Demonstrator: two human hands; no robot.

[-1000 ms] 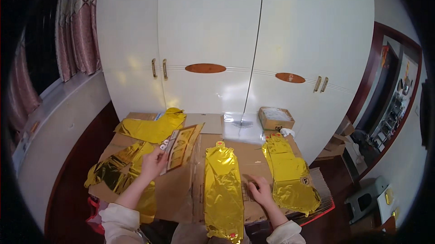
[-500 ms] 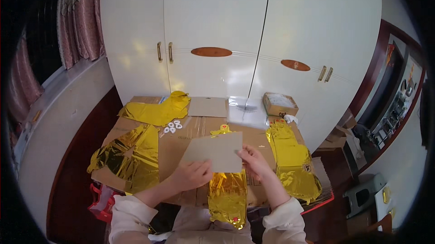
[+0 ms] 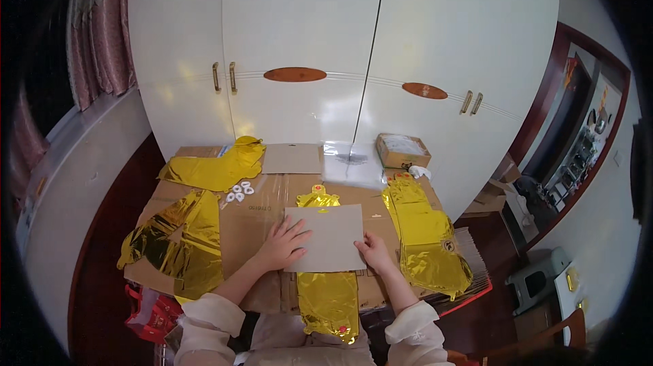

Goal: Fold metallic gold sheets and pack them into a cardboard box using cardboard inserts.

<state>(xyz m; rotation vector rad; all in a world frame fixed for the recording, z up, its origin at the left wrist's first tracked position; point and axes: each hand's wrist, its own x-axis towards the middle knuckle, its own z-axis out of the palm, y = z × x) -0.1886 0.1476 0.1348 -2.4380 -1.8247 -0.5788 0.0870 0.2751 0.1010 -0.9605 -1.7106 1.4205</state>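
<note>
"What's at the left end?"

"A red bag (image 3: 151, 318), low beside the cardboard-covered desk (image 3: 246, 230). On top, a creased gold foil sheet (image 3: 197, 243) lies near us, with a bent gold foil piece (image 3: 216, 169) behind it. Just right of those, a few small white rings (image 3: 239, 192)."

"And the left hand (image 3: 281, 247)?"

"Laid flat over the left edge of the grey card (image 3: 333, 238), fingers spread apart, pressing rather than gripping."

"Where exactly is that card?"

"Mid-desk, across a long gold foil strip (image 3: 328, 300); the strip shows above and below it."

"The right hand (image 3: 375, 253)?"

"At the card's right edge, thumb against it, the other fingers curled. I can't tell whether they pinch it; their tips are hidden."

"Anything further right?"

"A small open carton (image 3: 403, 155) at the back, then another gold foil piece (image 3: 430, 247), flat along the desk's right side."
</note>
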